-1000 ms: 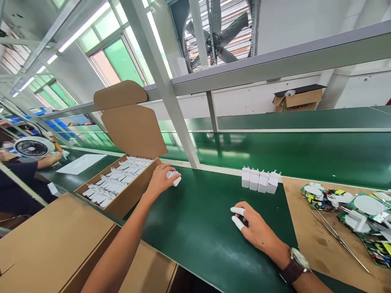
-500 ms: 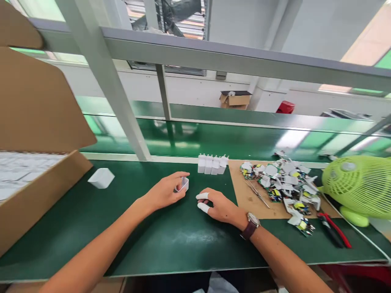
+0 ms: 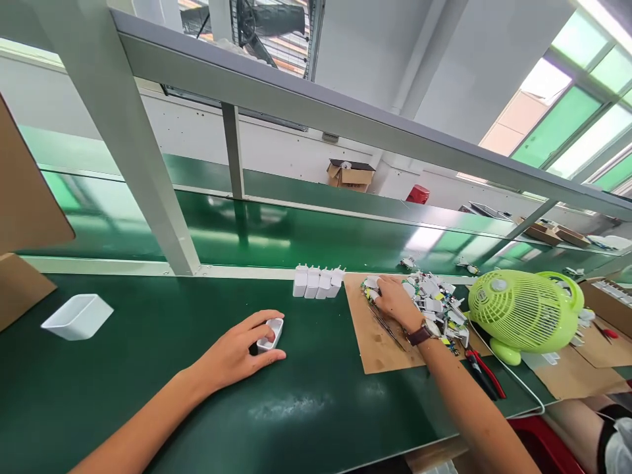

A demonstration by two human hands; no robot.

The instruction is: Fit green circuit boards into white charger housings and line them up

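Note:
My left hand [image 3: 237,349] is curled round a small open white plastic case [image 3: 275,334] on the green table, a finger reaching into its opening. My right hand [image 3: 396,304], wearing a watch, reaches down onto the left end of a pile of circuit boards with white parts [image 3: 437,299]. Its fingertips touch a board [image 3: 369,288] there, but their grip is hidden. A pair of tweezers [image 3: 388,327] lies just below that hand. Several white plug adapters [image 3: 317,283] stand in a row between the hands, near the back edge. Another open white case [image 3: 79,318] lies far left.
Brown cardboard [image 3: 378,359] lies under the boards. Red-handled pliers [image 3: 486,375] and a green fan [image 3: 523,313] with a white cable are at the right. A carton [image 3: 22,289] stands at the left edge. Another person's arm [image 3: 567,424] shows at lower right.
My right hand has moved right, from beside the left hand to the board pile. The left hand stays at the white case. The view has turned to the right.

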